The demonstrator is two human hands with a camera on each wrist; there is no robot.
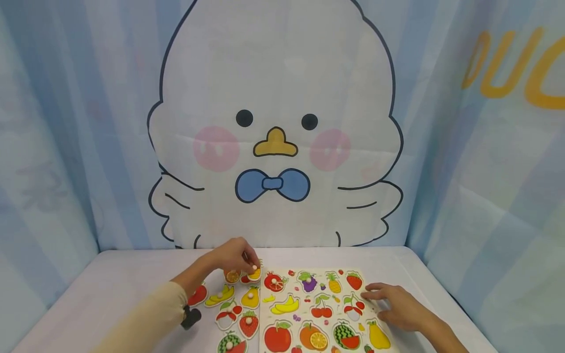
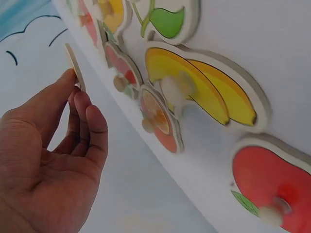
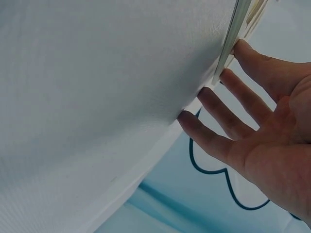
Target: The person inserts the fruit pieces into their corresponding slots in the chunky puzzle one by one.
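My left hand pinches a yellow fruit puzzle piece by its knob, near the board's far left corner. In the left wrist view this piece shows edge-on between thumb and fingertips. Below and beside that hand lie knobbed wooden pieces: an orange, bananas, a pear and a red apple. My right hand rests at the right edge of the fruit puzzle board, fingers extended. In the right wrist view, its thumb and index fingertip touch the board's edge.
Nearer on the white table lie lychee, strawberry and watermelon pieces, left of the board. A curtain with a large cartoon duck hangs behind the table and along both sides.
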